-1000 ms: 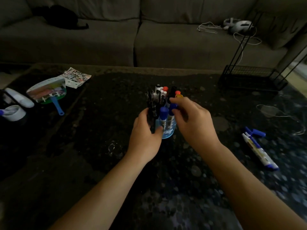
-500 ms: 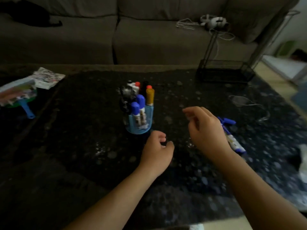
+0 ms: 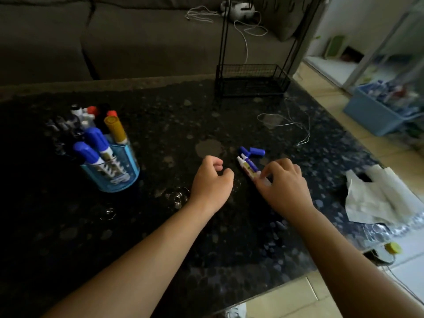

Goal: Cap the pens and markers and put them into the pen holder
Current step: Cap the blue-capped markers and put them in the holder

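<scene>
A blue mesh pen holder [image 3: 119, 177] stands at the left of the dark table, with several capped markers in it, blue, yellow and red caps up. Two uncapped white markers [image 3: 247, 165] lie side by side right of centre, tips pointing away from me. Two loose blue caps [image 3: 257, 151] lie just beyond their tips. My right hand [image 3: 284, 183] is on the markers' near ends, thumb and forefinger pinching them. My left hand [image 3: 211, 180] hovers loosely curled just left of the markers and holds nothing.
A black wire rack [image 3: 251, 82] stands at the table's far edge, with a thin white cable [image 3: 286, 123] lying in front of it. A crumpled plastic bag [image 3: 378, 198] lies at the right edge. A sofa [image 3: 137, 42] runs behind. A blue bin [image 3: 374, 113] sits on the floor.
Both hands left the pen holder and moved right. My right hand came down onto the two uncapped markers, and my left hand followed beside it. My view swung right.
</scene>
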